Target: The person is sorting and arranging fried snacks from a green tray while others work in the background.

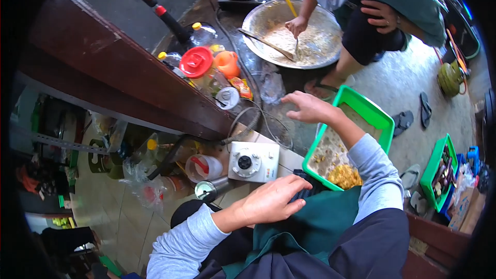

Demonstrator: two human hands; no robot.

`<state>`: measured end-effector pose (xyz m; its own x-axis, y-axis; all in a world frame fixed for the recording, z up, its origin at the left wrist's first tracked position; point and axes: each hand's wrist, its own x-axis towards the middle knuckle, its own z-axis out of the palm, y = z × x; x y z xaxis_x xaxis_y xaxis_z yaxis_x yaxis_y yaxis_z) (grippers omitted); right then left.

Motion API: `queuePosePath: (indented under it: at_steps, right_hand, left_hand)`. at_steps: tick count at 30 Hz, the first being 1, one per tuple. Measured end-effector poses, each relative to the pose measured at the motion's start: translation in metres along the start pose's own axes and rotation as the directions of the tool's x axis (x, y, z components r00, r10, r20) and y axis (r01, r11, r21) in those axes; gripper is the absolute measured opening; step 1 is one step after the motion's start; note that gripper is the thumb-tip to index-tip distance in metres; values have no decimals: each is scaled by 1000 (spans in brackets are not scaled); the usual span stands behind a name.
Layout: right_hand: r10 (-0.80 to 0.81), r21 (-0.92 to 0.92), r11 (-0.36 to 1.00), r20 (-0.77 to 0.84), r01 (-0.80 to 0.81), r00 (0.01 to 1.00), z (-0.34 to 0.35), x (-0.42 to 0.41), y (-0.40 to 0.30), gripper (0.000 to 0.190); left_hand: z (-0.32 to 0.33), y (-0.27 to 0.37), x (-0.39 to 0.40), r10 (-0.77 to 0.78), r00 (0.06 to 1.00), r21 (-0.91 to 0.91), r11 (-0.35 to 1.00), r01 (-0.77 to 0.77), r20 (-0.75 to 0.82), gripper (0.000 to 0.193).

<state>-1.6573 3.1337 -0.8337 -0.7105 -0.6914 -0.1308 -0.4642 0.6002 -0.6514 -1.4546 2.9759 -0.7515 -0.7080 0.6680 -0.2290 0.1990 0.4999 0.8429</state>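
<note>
My left hand (267, 201) hovers palm down over my lap, fingers apart and holding nothing, just below a white blender base (254, 162). My right hand (308, 106) reaches forward, empty, over the left rim of a green tray (381, 114). In the tray lies a heap of yellow-orange food pieces (345, 176) at the near end, with scattered crumbs beside it. A clear plastic bag (272, 87) lies on the floor beyond my right hand. Farther off, a co-worker's hand (297, 27) holds a utensil in a large metal basin (252, 15) of pale mixture, where a wooden spatula (267, 43) also rests.
A red-lidded jar (197, 62), an orange container (227, 64) and bottles stand beside a brown door frame (128, 69). Cables lie near the blender base. A metal canister (212, 188) and a white pitcher (203, 168) are at left; a smaller green tray (428, 174) and sandals (425, 110) at right.
</note>
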Motion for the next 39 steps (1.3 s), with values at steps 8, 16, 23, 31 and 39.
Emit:
queuePosePath:
  at_steps: [8,16,23,31,39]
  right_hand:
    - [343,-84,925,-241,-372,908,2,-220,142,44]
    - [836,121,406,-451,-906,315,71,-378,245,56]
    - [934,502,354,-229,-789,274,135,-410,294,49]
    - [940,624,336,-169,-705,298,127,-411,280,38]
    - [806,258,564,-380,-784,454,116,-416,289,40]
  left_hand:
    - [72,14,52,-7,963,143,989,-33,270,42]
    - [150,19,103,22,856,119,988,-98,517,58]
    - [193,12,128,47,774,97,985,-139,631,66]
    - [219,11,144,87,833,157,966,-203,546,63]
    - [233,16,150,102,842,169,960,-223,530,60]
